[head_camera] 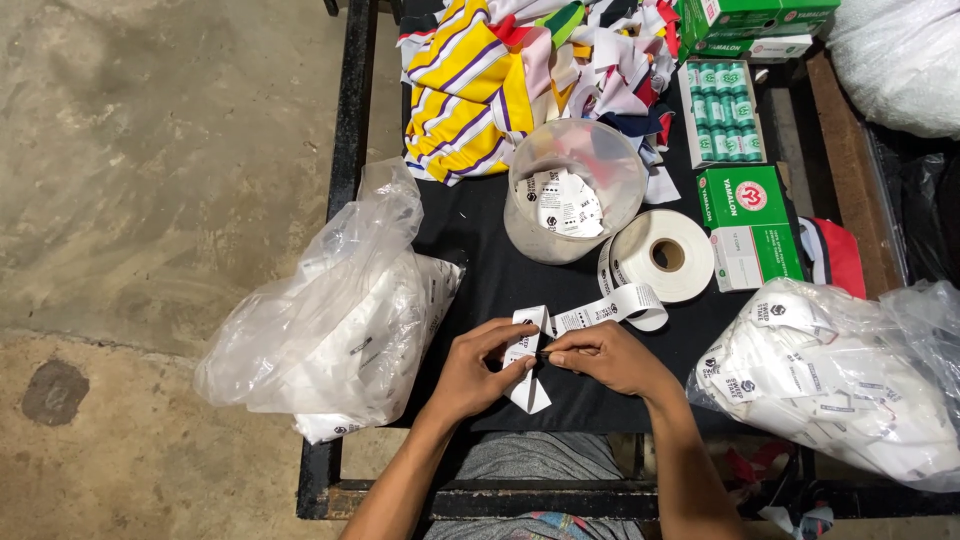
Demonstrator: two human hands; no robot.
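Observation:
My left hand (472,368) pinches the free end of a white printed label strip (600,311) over the black table (500,270). My right hand (610,357) holds the same strip close beside it, with a small dark tool at the fingertips that I cannot make out. The strip runs up and right to a white label roll (662,255) lying flat. A loose end of the strip hangs below my left fingers.
A clear plastic tub (575,190) with cut labels stands behind the hands. Plastic bags of labels lie at the left (330,320) and right (850,380). Coloured fabric pieces (520,70) pile at the back, green boxes of thread spools (745,200) at the right.

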